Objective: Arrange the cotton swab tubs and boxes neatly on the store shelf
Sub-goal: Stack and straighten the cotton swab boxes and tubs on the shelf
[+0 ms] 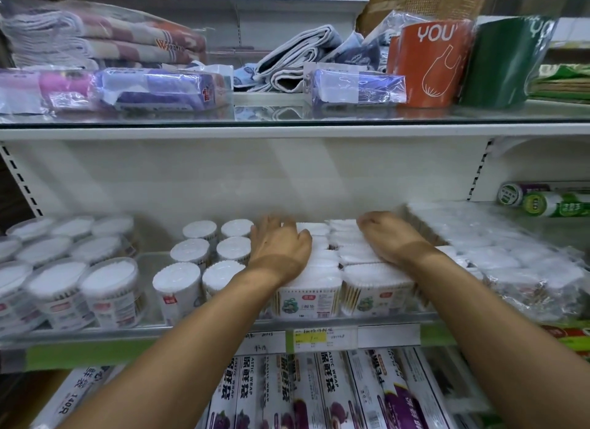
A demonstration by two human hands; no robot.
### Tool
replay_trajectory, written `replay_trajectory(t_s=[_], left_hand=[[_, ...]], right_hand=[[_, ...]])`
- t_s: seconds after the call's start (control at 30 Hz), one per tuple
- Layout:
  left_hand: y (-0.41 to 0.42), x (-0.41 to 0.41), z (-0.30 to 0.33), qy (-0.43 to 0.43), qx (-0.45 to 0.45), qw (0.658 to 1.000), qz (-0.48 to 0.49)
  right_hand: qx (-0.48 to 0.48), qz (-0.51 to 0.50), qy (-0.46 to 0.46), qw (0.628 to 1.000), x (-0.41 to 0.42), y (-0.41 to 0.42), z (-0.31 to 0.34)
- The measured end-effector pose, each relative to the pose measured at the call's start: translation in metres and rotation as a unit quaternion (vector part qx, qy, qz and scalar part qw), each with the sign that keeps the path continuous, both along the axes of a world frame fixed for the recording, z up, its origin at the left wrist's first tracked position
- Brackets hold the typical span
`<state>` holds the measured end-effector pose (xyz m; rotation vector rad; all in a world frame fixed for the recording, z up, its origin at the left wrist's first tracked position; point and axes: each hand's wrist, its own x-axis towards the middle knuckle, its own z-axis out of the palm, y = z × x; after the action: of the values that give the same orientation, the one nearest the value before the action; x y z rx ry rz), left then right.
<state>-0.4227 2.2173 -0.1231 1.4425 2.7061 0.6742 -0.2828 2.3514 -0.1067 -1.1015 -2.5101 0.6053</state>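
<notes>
Two rows of rectangular cotton swab boxes (322, 265) run front to back in the middle of the glass shelf (150, 262). My left hand (281, 243) rests on the left row, fingers curled over the far boxes. My right hand (389, 237) lies on the right row (373, 275), fingers bent over its far right side. Round swab tubs with white lids (198, 253) stand just left of the boxes. Larger round tubs (73, 269) fill the shelf's left end. Plastic-wrapped swab packs (498, 249) lie at the right.
The upper glass shelf holds wrapped towels (105, 38), folded cloths (300, 58) and orange and green bag rolls (437, 61). Green-labelled film rolls (549, 201) sit at far right. Plastic wrap boxes (335, 393) fill the shelf below, under price tags (316, 336).
</notes>
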Motion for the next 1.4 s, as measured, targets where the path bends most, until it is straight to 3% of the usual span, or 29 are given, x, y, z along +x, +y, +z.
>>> replay_trajectory(t_s=[0.33, 0.47, 0.63, 0.77, 0.87, 1.03, 1.17, 1.27, 1.4], left_hand=[[0.002, 0.006, 0.0, -0.056, 0.013, 0.998, 0.007], [0.001, 0.006, 0.0, -0.039, -0.008, 0.999, 0.004], [0.001, 0.006, -0.001, 0.051, -0.055, 0.997, 0.009], [0.001, 0.01, 0.004, 0.079, -0.066, 0.995, 0.008], [0.005, 0.028, 0.011, 0.09, -0.049, 0.995, -0.02], [0.012, 0.072, 0.015, 0.092, -0.006, 0.977, -0.193], [0.02, 0.101, 0.011, 0.125, 0.018, 0.955, -0.27], [0.028, 0.114, 0.008, 0.117, -0.012, 0.95, -0.289], [0.039, 0.121, 0.001, 0.122, -0.04, 0.946, -0.296]], right_hand=[[0.076, 0.004, -0.017, 0.997, -0.004, -0.002, -0.007], [0.142, 0.01, -0.056, 0.988, -0.007, 0.001, -0.017], [0.174, -0.016, -0.111, 0.978, -0.009, -0.006, -0.019], [0.157, -0.027, -0.072, 0.985, 0.004, -0.005, 0.003], [0.114, -0.039, 0.008, 0.993, 0.04, 0.001, 0.027], [-0.023, 0.02, 0.093, 0.995, 0.109, 0.012, 0.029], [-0.055, 0.104, -0.041, 0.992, 0.149, 0.024, 0.021], [-0.125, 0.153, -0.062, 0.978, 0.156, 0.027, 0.012], [0.022, 0.14, -0.112, 0.983, 0.149, 0.027, 0.008]])
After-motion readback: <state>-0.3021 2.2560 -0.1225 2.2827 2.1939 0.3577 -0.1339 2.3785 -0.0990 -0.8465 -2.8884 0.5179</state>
